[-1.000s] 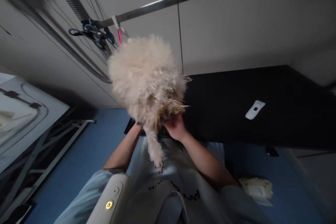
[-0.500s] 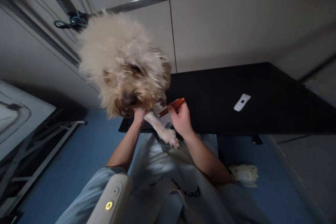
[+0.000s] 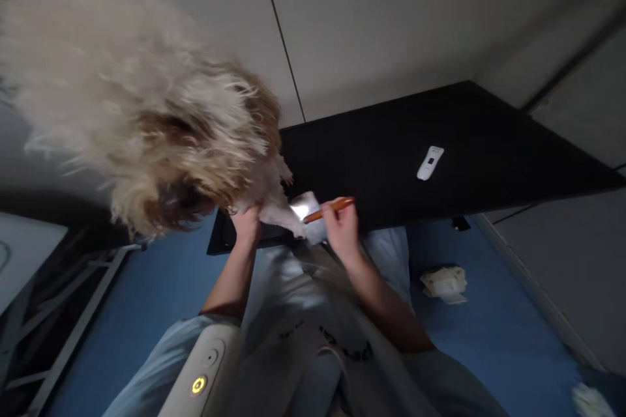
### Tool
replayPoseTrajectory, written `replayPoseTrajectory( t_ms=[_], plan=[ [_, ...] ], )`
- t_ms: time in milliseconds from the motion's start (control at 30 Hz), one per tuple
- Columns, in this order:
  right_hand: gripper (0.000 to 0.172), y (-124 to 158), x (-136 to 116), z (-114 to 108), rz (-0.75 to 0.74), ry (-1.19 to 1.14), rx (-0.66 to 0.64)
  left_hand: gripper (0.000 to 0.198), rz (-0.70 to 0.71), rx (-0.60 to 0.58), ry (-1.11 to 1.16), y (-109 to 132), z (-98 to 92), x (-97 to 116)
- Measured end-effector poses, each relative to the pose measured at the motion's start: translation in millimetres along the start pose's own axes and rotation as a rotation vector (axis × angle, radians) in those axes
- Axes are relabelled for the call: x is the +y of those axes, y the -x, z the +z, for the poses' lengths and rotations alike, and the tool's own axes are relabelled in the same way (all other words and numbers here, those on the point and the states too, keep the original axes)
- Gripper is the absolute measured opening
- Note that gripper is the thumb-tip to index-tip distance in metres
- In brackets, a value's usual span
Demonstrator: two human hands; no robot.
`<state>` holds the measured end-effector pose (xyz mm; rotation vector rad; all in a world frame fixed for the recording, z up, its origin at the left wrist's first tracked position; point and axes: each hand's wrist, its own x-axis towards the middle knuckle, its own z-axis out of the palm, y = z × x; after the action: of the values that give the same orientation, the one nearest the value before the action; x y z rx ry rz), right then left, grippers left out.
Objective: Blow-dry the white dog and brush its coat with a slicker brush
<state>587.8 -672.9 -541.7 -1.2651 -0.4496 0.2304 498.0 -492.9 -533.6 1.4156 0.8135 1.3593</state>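
A fluffy cream-coloured dog (image 3: 141,91) leans in from the left, its head low over the near edge of the black table (image 3: 362,163). My left hand (image 3: 247,225) is closed around the upper part of its foreleg (image 3: 278,212), fingers partly hidden under the fur. In my right hand (image 3: 343,231) is a slim orange-brown handle (image 3: 337,204), held like a pen with its tip close to the paw. Whether the tip touches the paw I cannot tell. Behind the tip lies a pale sheet-like thing (image 3: 317,230), with a bright patch of light on it.
A white hand-sized device (image 3: 430,163) lies on the table's right part. Crumpled pale material (image 3: 445,283) is on the blue floor below. A white-framed stand (image 3: 73,322) is at the left, and a wall runs behind the table.
The dog's head has come closer and moved left and down in view. Its foreleg now points more sideways towards the tool's tip. The bright patch beside the paw has appeared.
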Motion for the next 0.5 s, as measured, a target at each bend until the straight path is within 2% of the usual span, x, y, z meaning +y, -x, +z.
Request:
replayPoseTrajectory(
  t_ms=[33, 67, 167, 200, 233, 300, 367, 400, 500],
  plan=[
    [0.02, 0, 0, 0, -0.033, 0.0, 0.08, 0.051, 0.001, 0.005, 0.027, 3, 3.2, 4],
    [0.019, 2, 0, 0, -0.07, -0.006, 0.091, 0.051, -0.012, -0.006, 0.047, 6, 6.2, 8],
    [0.013, 8, -5, 1, -0.198, -0.06, -0.115, 0.048, -0.146, -0.081, 0.138, 11, 12.1, 24],
    [0.011, 9, -6, -1, -0.221, -0.077, -0.139, 0.048, -0.203, -0.121, 0.179, 12, 13.0, 28],
    [0.011, 9, -7, -4, -0.23, -0.088, -0.114, 0.048, -0.254, -0.155, 0.219, 13, 13.6, 32],
    [0.012, 9, -7, -11, -0.225, -0.072, 0.07, 0.053, -0.323, -0.188, 0.275, 13, 14.6, 36],
    [0.013, 10, -6, -16, -0.242, -0.038, 0.166, 0.057, -0.348, -0.152, 0.299, 13, 16.3, 36],
    [0.013, 12, -6, -16, -0.254, -0.02, 0.112, 0.058, -0.354, -0.124, 0.302, 13, 17.5, 36],
    [0.011, 14, -8, -12, -0.207, 0.027, -0.203, 0.051, -0.363, -0.047, 0.304, 13, 21.2, 35]
  ],
)
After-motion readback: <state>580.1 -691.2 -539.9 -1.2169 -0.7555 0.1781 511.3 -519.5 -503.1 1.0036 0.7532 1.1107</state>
